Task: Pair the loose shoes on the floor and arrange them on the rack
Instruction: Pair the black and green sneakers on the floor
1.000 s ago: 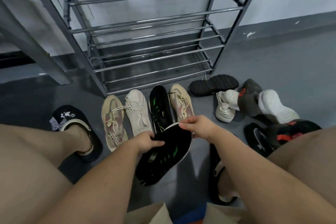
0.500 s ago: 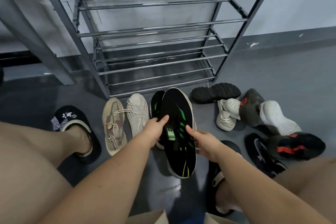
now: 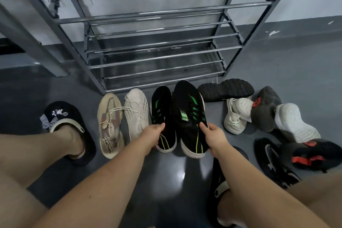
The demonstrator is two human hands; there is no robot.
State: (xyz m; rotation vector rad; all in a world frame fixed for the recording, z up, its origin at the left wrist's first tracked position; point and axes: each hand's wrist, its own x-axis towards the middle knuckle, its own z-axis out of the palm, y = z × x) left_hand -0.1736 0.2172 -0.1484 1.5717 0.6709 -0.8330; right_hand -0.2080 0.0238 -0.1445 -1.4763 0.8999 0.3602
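Two black sneakers with green stripes lie side by side, toes toward the rack, on the grey floor. My left hand (image 3: 152, 135) grips the heel end of the left black sneaker (image 3: 161, 107), thumb on top. My right hand (image 3: 212, 134) pinches the right side of the right black sneaker (image 3: 188, 114), which looks slightly larger and nearer to me. The metal shoe rack (image 3: 166, 57) stands just behind them with bare shelves. Left of the black pair lie a tan sneaker (image 3: 110, 126) and a cream knit sneaker (image 3: 136, 114).
To the right lies a jumble: a black shoe sole-up (image 3: 225, 89), a cream shoe (image 3: 235, 116), a dark grey shoe (image 3: 264, 109), a white-soled shoe (image 3: 294, 126), a black-and-red shoe (image 3: 314, 155), a black patterned shoe (image 3: 272, 161). My feet wear black slippers (image 3: 68, 129).
The black sneaker I held crosswise in both hands was turned toe-forward and moved beside its mate. It now covers the tan shoe that lay right of the mate.
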